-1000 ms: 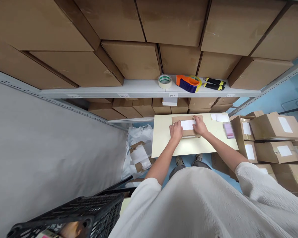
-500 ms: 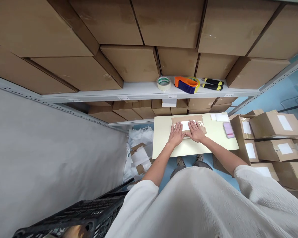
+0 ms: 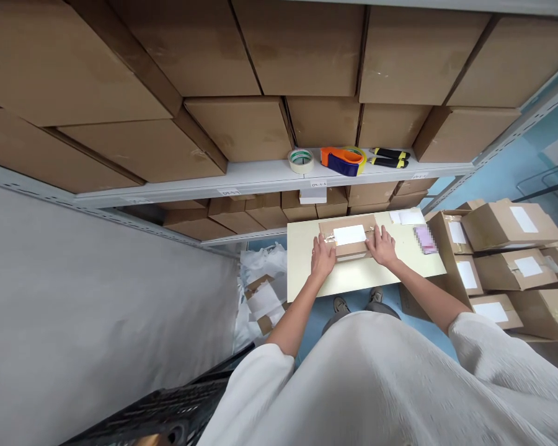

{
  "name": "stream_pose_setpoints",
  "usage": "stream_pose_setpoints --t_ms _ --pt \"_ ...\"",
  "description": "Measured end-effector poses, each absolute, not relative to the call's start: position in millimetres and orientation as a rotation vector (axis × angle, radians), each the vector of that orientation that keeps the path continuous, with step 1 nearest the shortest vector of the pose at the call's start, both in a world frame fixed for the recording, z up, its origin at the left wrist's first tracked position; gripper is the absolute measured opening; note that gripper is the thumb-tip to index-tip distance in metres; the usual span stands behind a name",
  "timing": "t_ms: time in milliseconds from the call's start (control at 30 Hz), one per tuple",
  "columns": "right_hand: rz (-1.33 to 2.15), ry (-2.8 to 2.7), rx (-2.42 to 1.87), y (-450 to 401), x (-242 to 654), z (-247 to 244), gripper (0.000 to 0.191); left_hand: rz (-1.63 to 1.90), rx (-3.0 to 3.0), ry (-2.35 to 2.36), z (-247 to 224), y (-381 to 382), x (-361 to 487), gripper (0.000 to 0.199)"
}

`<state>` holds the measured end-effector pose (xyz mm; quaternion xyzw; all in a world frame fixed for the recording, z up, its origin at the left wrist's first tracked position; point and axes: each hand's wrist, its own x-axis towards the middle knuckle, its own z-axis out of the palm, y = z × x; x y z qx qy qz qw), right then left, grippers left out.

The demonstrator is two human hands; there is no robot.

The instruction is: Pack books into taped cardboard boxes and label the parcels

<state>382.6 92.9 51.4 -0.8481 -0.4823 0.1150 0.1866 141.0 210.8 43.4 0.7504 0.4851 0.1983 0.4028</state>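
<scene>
A small cardboard box [image 3: 353,249] lies on the cream table [image 3: 307,272], with a white label [image 3: 349,235] on its top and clear tape near both ends. My left hand [image 3: 323,258] rests at the box's left end, fingers apart. At the right end, my right hand [image 3: 382,246] touches the box with its fingers spread. The label shows fully between the two hands.
On the shelf [image 3: 260,173] above are a tape roll [image 3: 301,161], an orange and blue tape dispenser [image 3: 341,161] and black-yellow tools [image 3: 389,158]. Labelled boxes [image 3: 497,226] stand at right. A black crate [image 3: 186,396] is at lower left.
Both hands have moved off the label and apart, to the two ends of the box. The label is now uncovered. The camera view has shifted slightly.
</scene>
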Motion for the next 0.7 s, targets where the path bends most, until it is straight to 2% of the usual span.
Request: stream_pose_setpoints --t_ms 167,367,700 --pt "0.417 -1.279 -2.401 83 381 62 0.077 0.507 1.885 1.153 47 200 148 0.078" --pt "0.225 -1.192 -2.320 58 393 76 0.071 0.539 1.968 1.064 69 185 161 0.076" --pt "0.105 -1.026 -2.270 1 431 100 0.069 0.516 2.065 0.922 97 163 214 0.075"
